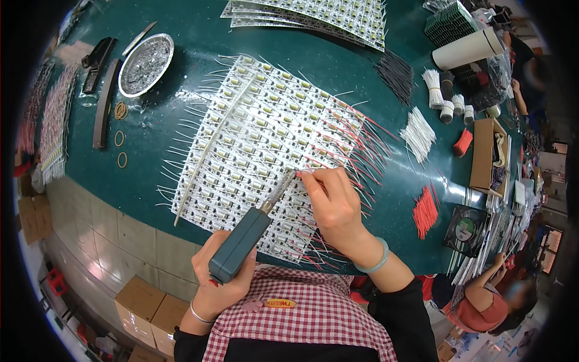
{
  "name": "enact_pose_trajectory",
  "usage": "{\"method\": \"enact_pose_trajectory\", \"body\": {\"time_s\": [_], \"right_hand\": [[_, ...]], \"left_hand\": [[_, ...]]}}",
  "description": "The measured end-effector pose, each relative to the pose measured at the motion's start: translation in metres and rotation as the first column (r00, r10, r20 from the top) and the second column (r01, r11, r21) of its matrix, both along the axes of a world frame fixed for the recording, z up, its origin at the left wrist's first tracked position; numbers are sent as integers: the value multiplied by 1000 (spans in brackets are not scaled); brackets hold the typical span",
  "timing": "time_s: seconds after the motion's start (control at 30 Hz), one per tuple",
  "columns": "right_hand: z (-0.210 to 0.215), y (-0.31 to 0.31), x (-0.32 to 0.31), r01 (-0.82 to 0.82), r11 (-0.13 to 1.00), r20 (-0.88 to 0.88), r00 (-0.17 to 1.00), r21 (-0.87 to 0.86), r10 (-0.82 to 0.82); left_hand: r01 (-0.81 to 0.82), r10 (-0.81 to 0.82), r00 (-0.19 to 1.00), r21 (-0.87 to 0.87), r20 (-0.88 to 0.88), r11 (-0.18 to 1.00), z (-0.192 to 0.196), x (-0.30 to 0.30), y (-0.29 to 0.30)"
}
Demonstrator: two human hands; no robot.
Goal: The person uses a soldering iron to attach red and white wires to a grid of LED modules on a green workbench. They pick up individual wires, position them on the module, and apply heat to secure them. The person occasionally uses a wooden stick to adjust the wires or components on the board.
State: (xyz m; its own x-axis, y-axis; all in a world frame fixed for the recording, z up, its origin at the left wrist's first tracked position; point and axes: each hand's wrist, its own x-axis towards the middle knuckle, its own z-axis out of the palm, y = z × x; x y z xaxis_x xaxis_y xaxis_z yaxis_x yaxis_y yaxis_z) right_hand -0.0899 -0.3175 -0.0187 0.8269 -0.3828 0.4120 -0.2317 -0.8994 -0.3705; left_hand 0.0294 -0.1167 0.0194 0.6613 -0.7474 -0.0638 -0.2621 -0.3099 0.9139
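A large white panel of small circuit boards (232, 139) lies on the green table, white wires fringing its left side and red wires (362, 142) its right. My left hand (208, 268) is wrapped round the dark green handle of a soldering iron (241, 244), whose metal tip slants up and right onto the panel. Just right of the tip, my right hand (335, 202) is closed in a pinch on a short red wire (298, 174), its end meeting the tip. A thin pale strip (208, 151) lies lengthwise across the panel's left part.
Loose red wires (426, 211), white wires (417, 134) and black wires (395, 75) lie to the right, near a small fan (464, 229) and a cardboard box (482, 154). A metal bowl (123, 84) and rubber bands (120, 110) are left. Stacked panels (313, 18) lie behind. Another person (482, 298) works at right.
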Motion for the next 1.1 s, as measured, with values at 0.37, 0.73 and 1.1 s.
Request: {"method": "enact_pose_trajectory", "body": {"time_s": [0.37, 0.73, 1.1], "right_hand": [[-2, 1, 0, 10, 1000, 0, 1000, -28, -10], [0, 1, 0, 16, 1000, -6, 1000, 11, -16], [3, 1, 1, 12, 999, -25, 1000, 32, -11]], "left_hand": [[18, -19, 1000, 42, 21, 999, 2, 2, 15], [37, -39, 998, 39, 43, 999, 3, 0, 5], [6, -4, 998, -32, 64, 999, 2, 0, -2]]}}
